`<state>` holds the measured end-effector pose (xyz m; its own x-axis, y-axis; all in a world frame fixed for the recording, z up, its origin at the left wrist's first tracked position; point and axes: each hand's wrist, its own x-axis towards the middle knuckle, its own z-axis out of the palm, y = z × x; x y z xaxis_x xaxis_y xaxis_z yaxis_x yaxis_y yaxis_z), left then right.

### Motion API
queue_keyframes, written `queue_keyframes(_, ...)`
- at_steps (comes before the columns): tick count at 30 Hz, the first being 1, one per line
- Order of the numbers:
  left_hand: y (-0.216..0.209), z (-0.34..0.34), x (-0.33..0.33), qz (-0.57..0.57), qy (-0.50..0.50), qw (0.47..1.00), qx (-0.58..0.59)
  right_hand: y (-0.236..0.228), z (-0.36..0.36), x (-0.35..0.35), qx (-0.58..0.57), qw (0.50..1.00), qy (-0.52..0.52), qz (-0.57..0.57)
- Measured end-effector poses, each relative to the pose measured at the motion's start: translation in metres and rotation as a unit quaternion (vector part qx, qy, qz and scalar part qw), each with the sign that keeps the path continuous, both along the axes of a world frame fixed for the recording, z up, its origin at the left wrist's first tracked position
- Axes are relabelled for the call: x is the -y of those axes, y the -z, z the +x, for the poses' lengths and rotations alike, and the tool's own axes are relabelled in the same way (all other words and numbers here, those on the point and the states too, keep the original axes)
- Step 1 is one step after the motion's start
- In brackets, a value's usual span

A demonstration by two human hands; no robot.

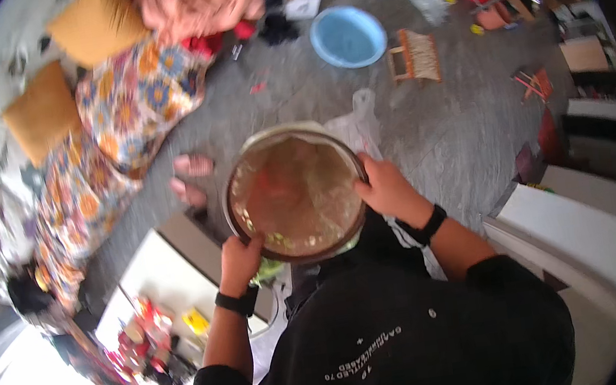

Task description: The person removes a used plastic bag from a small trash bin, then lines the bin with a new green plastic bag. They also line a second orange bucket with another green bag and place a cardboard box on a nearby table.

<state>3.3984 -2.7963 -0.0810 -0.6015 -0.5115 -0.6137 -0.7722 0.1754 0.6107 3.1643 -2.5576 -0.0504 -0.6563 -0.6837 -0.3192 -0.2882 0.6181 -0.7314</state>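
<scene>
In front of my body I hold a wide round basin (297, 194) with a dark brown rim. Its inside looks brownish and murky, with small pale and green bits along the lower left edge; whether it holds liquid I cannot tell. My left hand (241, 261) grips the near left rim, thumb over the edge. At the right side, my right hand (392, 188) is closed on the rim with its thumb on top. Something green (268, 272) shows partly below the basin, mostly hidden by it. Just beyond the right rim lies a whitish plastic bag (362, 120).
A light blue tub (348, 37) and a small woven stool (416, 57) stand ahead on the grey floor. Pink slippers (191, 177) lie to the left, near a sofa with a flowered cover (139, 98). A cluttered white table (151, 277) is at left, a white cabinet (565, 218) at right.
</scene>
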Motion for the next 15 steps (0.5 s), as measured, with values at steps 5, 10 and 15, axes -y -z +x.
queue_keyframes(5,-0.049,-0.094,-0.078,-0.012,0.177,0.984,-0.012,-0.052,-0.008,-0.141,0.016,0.985,0.169,-0.022)
queue_keyframes(10,-0.067,-0.198,-0.159,-0.063,0.305,0.948,-0.066,-0.07,-0.032,-0.258,0.01,0.956,0.283,-0.075)
queue_keyframes(15,-0.083,-0.307,-0.267,-0.046,0.382,0.923,-0.027,-0.086,-0.088,-0.375,-0.006,0.939,0.333,-0.081)
